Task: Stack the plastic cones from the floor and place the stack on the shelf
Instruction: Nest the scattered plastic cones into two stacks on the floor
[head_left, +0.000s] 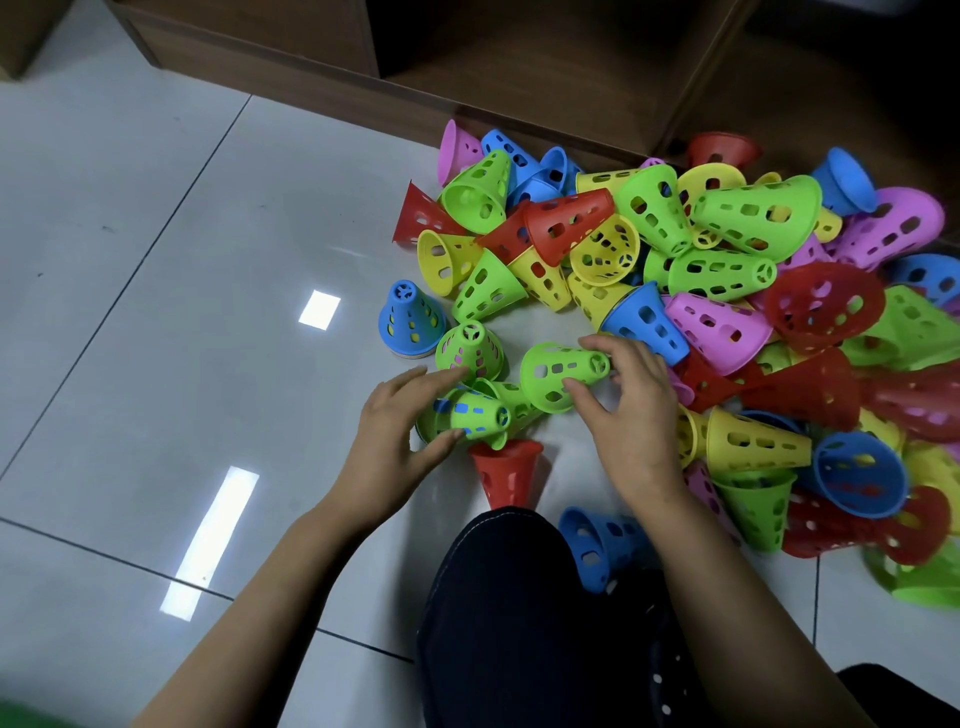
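- Left hand (395, 436) grips a short green stack (478, 415); right hand (634, 415) holds a green cone (550, 374) just beside it.
- Seemingly early: pile (727, 260) beyond the right hand unstacked, shelf (519, 62) farther ahead.

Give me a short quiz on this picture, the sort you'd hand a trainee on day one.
1. True or false: the right hand grips a red cone.
2. Where does the cone pile lie? A) on a table B) on the tiled floor C) in a box
3. Fill in: the nested cones in the left hand show green outside and ____ inside.
Key: 1. False, it holds a green cone. 2. B. 3. Blue.
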